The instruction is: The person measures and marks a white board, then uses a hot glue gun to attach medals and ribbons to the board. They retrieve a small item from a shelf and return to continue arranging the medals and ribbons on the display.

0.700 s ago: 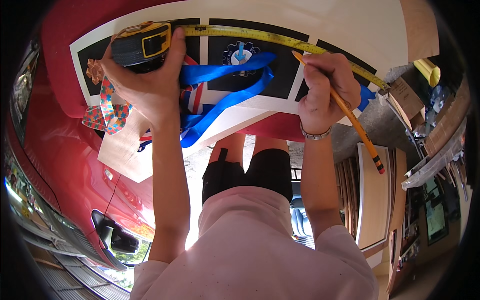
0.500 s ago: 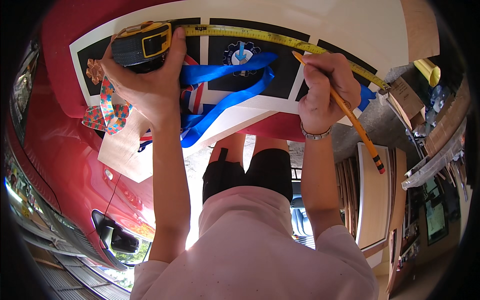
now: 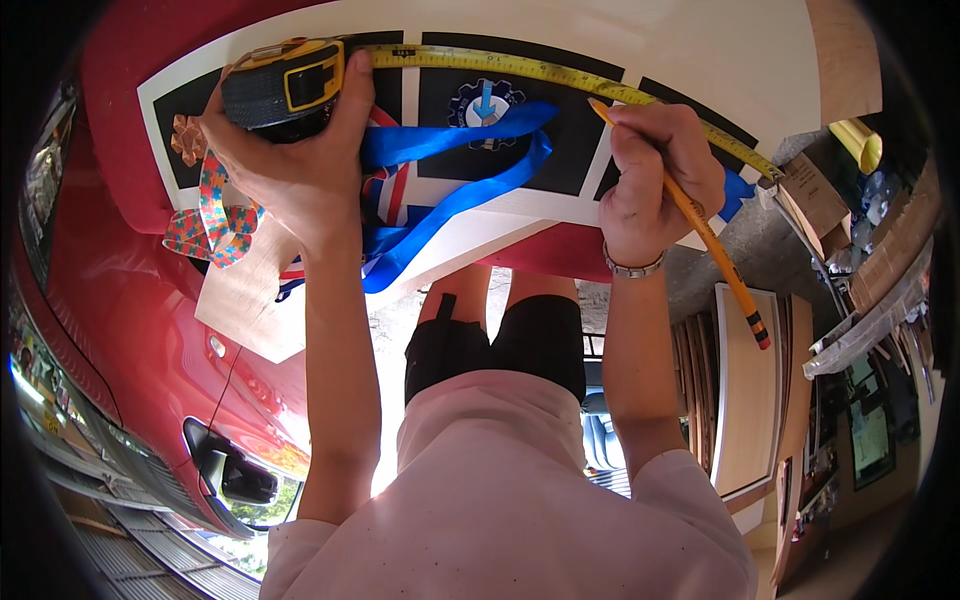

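Note:
My left hand (image 3: 290, 180) is wrapped round a black and yellow tape measure (image 3: 285, 88) at the board's far left. Its yellow blade (image 3: 510, 67) runs to the right across the white board (image 3: 735, 50) and its black panels. My right hand (image 3: 660, 180) grips a yellow pencil (image 3: 715, 250), the tip pointing at a black panel just below the blade. Between my hands lies a medal (image 3: 486, 115) with a gear-shaped rim and blue arrow, beside a blue ribbon (image 3: 460, 205). Left of my left wrist are a puzzle-patterned ribbon (image 3: 215, 225) and a copper-coloured medal (image 3: 187, 140).
A red car (image 3: 150, 330) stands on the left. Wooden panels (image 3: 745, 390) lean at the right, below a cardboard box (image 3: 812, 195) and a yellow roll (image 3: 856, 145). A light wood piece (image 3: 250, 305) juts out under my left forearm.
Hardly anything differs. The pencil and my right hand have shifted very slightly to the right, while my left hand keeps its hold on the tape measure.

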The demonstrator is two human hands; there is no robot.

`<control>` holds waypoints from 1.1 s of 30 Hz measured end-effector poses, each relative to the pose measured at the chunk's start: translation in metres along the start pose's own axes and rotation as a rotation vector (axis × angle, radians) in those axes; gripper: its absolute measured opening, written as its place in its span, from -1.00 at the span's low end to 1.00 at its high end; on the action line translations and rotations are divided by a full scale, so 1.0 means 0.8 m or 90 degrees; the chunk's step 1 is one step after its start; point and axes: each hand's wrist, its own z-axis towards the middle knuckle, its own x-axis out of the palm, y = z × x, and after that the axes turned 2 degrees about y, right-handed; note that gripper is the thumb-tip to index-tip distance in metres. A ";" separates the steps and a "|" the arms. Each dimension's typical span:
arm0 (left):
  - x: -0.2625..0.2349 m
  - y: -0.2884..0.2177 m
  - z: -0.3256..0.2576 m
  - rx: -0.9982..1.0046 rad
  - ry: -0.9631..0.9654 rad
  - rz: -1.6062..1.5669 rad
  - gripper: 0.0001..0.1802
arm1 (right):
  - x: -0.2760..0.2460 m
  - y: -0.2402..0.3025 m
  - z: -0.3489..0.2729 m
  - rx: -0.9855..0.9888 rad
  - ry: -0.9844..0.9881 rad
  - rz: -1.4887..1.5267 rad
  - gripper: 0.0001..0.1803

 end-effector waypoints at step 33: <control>-0.003 -0.009 0.002 -0.033 -0.010 0.043 -0.10 | -0.035 0.016 -0.014 0.121 -0.178 0.217 -0.88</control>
